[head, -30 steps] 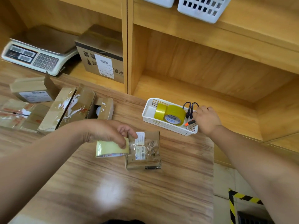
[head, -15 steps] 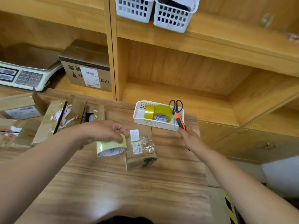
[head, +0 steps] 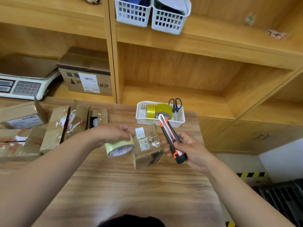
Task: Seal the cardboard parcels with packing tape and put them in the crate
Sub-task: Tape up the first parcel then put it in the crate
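Observation:
A small cardboard parcel (head: 147,148) with white labels and clear tape on top sits mid-table. My left hand (head: 113,133) grips a pale yellow roll of packing tape (head: 119,147) held against the parcel's left side. My right hand (head: 188,148) holds an orange and black utility knife (head: 170,136) just right of the parcel, its tip pointing up and away toward the basket. A dark slatted crate (head: 285,195) shows at the lower right on the floor.
A white basket (head: 180,118) behind the parcel holds two yellow tape rolls (head: 157,110) and scissors (head: 176,104). Several opened cardboard boxes (head: 65,125) lie at the left. A scale (head: 24,87) and a labelled box (head: 86,79) sit on the shelf.
My right hand took the utility knife from the basket and brought it down beside the parcel. The left hand stayed on the tape roll.

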Demonstrator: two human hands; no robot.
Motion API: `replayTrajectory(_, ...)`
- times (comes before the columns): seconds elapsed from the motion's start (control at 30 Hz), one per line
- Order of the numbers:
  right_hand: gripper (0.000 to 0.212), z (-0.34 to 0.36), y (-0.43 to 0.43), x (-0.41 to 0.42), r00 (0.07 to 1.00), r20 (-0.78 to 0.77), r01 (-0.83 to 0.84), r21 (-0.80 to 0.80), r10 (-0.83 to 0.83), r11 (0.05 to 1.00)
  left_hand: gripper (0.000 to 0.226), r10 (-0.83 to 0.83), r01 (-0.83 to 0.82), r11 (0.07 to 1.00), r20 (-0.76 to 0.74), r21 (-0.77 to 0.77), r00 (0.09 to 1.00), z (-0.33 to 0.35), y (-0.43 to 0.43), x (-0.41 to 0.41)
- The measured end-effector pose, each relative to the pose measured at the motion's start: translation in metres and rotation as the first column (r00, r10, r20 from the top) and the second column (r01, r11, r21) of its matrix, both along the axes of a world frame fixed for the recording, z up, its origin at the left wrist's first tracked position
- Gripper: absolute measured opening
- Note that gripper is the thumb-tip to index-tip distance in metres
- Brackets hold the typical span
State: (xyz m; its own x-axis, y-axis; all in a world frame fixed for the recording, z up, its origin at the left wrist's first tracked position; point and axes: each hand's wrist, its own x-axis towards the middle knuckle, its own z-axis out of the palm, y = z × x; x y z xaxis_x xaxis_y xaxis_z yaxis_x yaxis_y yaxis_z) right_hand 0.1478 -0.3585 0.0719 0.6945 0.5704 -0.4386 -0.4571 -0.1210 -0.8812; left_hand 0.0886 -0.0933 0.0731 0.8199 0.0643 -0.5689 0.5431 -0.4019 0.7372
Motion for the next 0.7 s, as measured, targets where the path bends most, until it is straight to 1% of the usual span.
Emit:
replayTrajectory(0.1, 0.021, 0.0, 0.005, -0.01, 0.999, 0.04, -0.019, 0.011, 0.019, 1.0, 0.022, 0.0, 0.0, 1.0, 0.004, 0.004, 1.0, -0.001, 0.001, -0.004)
replayTrajectory(0.37, 0.018, -0.001, 0.02, -0.023, 0.997, 0.064, 0.036, 0.048, -0.039, 0.998, 0.023, 0.012, -0.012, 1.0, 0.021, -0.009, 1.0, -0.003, 0.007, -0.009)
replayTrajectory(0.53, 0.013, -0.004, 0.025, -0.026, 0.995, 0.079, 0.066, -0.003, -0.065, 0.998, 0.023, 0.002, -0.001, 1.0, 0.017, -0.023, 1.0, -0.004, 0.011, -0.01)
replayTrajectory(0.7, 0.008, -0.006, 0.026, -0.027, 0.989, 0.137, 0.075, -0.114, -0.059, 0.991, 0.023, 0.006, -0.005, 1.0, 0.025, -0.027, 1.0, -0.007, 0.011, -0.008)
